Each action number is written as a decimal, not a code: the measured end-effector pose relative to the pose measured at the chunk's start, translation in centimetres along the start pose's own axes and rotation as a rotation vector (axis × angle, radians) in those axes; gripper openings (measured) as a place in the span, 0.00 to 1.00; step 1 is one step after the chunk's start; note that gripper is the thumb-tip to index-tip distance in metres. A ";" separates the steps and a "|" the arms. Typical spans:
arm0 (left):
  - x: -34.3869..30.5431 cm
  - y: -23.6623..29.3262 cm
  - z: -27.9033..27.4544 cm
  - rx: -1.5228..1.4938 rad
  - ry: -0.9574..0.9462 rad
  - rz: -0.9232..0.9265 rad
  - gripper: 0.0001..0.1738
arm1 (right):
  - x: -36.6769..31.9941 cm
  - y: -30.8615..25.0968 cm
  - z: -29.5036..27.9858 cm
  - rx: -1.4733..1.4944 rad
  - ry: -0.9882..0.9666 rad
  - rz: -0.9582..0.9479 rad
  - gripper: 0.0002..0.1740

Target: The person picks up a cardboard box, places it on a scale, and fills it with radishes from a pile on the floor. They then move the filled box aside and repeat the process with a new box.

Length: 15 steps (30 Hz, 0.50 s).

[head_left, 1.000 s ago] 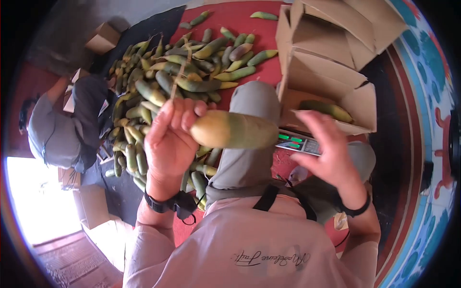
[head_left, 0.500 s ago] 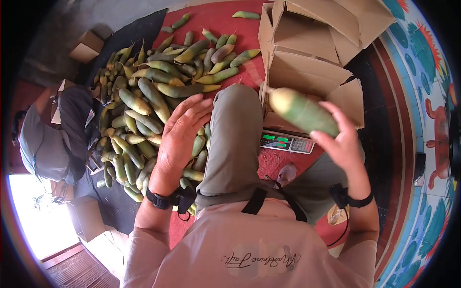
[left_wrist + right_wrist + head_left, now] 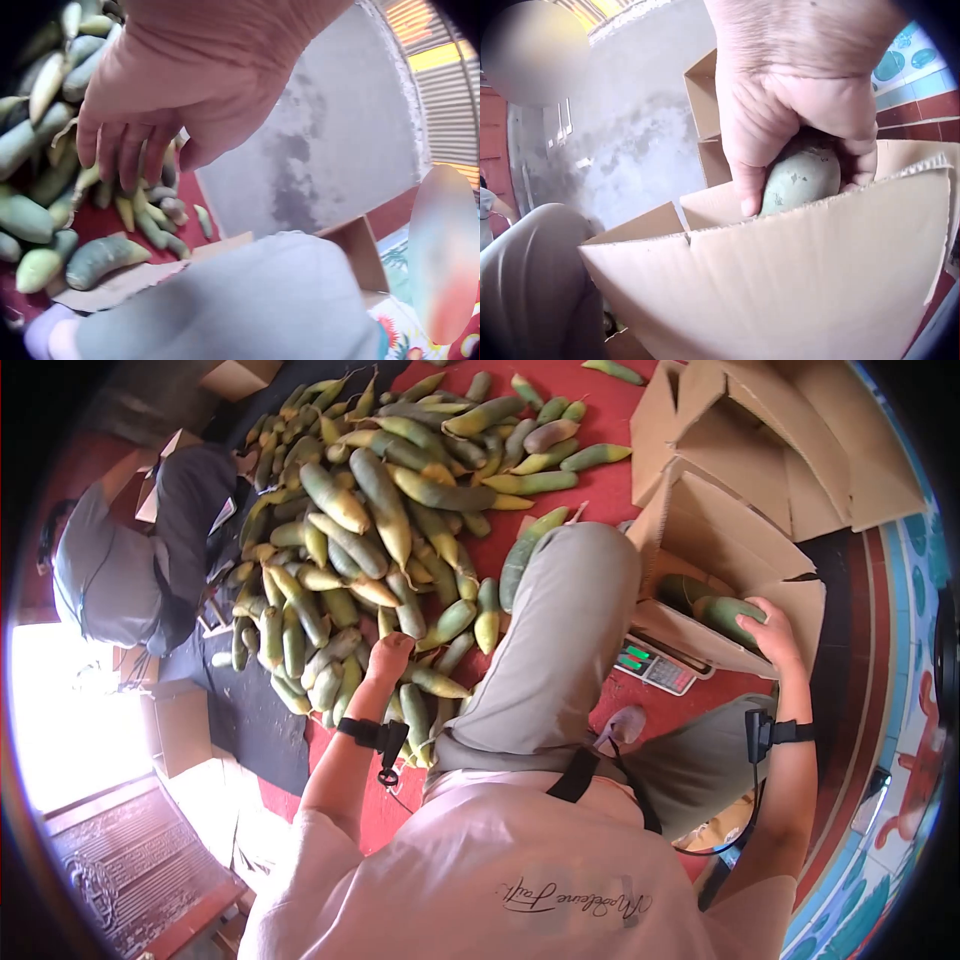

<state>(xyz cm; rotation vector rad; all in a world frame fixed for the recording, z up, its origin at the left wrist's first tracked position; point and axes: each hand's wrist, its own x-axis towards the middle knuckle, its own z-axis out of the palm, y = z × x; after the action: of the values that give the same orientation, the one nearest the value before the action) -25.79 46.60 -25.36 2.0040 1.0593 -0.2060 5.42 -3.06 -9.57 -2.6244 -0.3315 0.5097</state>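
Note:
The right hand (image 3: 775, 635) grips one end of a green radish-like vegetable (image 3: 728, 618) inside the open cardboard box (image 3: 805, 610), beside another vegetable (image 3: 680, 590). In the right wrist view, thumb and fingers of the hand (image 3: 802, 112) curl round the vegetable (image 3: 802, 180), partly hidden behind the box wall (image 3: 780, 277). Over the near side of the large vegetable pile (image 3: 350, 540) is the left hand (image 3: 388, 658). The left wrist view shows that hand (image 3: 180, 97) with loosely bent fingers pointing down, holding nothing; whether it touches the pile cannot be told.
A scale (image 3: 655, 665) with a lit green display sits against the box's near side. Behind the box stand more open cartons (image 3: 770, 440). The wearer's raised knee (image 3: 590, 570) lies between pile and box. Another person (image 3: 110, 570) sits at the far left.
The right hand has carried the vegetable, first seen near the left hand, rightward and down into the box. The left hand has drawn back lower over the pile, and the head view has shifted.

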 end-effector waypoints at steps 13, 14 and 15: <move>0.7 -9.8 0.5 0.408 0.153 -0.206 0.26 | -1.0 0.3 0.0 -0.145 0.177 -0.042 0.11; 0.7 -10.0 0.6 0.409 0.151 -0.207 0.26 | -1.8 -0.4 0.0 -0.146 0.176 -0.041 0.11; 0.7 -10.5 0.8 0.416 0.121 -0.252 0.27 | -2.7 -0.9 -0.1 -0.162 0.270 -0.049 0.11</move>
<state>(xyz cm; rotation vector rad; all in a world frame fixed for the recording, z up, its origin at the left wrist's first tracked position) -32.97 49.53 -32.53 2.2647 1.4411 -0.4769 2.87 -3.10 -8.28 -2.7880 -0.3616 0.1128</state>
